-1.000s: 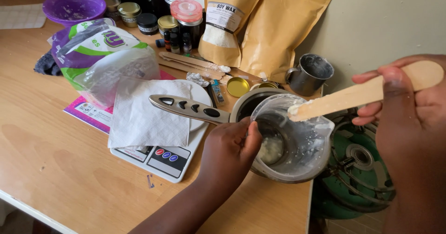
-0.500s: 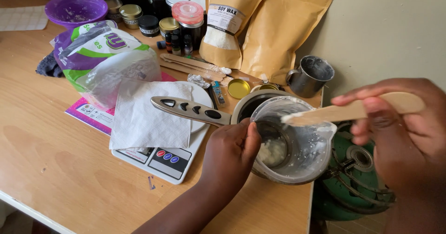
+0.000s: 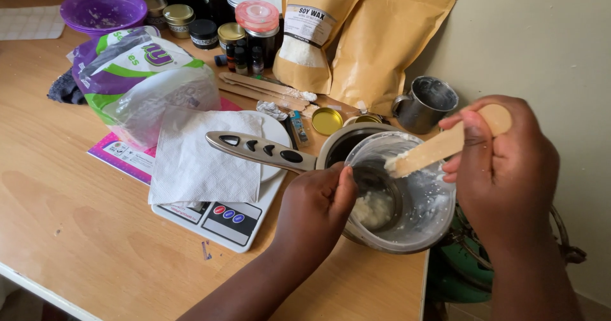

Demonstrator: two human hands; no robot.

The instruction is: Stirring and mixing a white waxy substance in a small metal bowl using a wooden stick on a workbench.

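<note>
1. Right hand [image 3: 503, 162], fingers clamped on wooden stick [image 3: 439, 148], has swung in toward the plastic jug [image 3: 407, 228]; a second ago it sat further right, stick flatter
2. Stick now tilts down, waxy tip inside jug rim, above white wax [image 3: 372, 207] at jug bottom
3. Left hand [image 3: 315, 209] unchanged, gripping jug's left rim
4. Jug sits over pot, pot handle [image 3: 258, 148] sticking out left of jug; scraping likely resumes

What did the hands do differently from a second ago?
The right hand swung in over the green burner, tilting the wooden stick steeper, its waxy tip now dipping inside the clear cup. The left hand kept gripping the cup's rim; pan handle, scale and bags stayed put.
</note>
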